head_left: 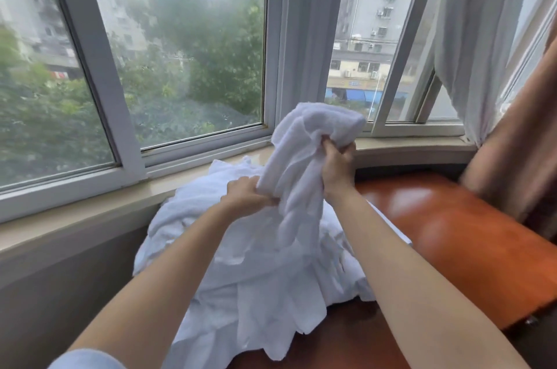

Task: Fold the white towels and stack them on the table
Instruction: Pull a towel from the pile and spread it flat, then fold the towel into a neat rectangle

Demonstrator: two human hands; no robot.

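Note:
A crumpled white towel [301, 157] hangs lifted above a heap of white towels [241, 263] that lies unfolded on the left part of the brown wooden table [452, 233]. My right hand [337, 166] grips the lifted towel high up, with a bunch of cloth folded over its fingers. My left hand [247, 197] pinches the same towel lower down, at its left edge. The towel's lower end drapes down onto the heap.
A pale window sill [120, 197] and a large window [150, 67] run behind the table. A grey sheer curtain [476, 37] and a brown curtain [518, 142] hang at the right, close to the table's far corner.

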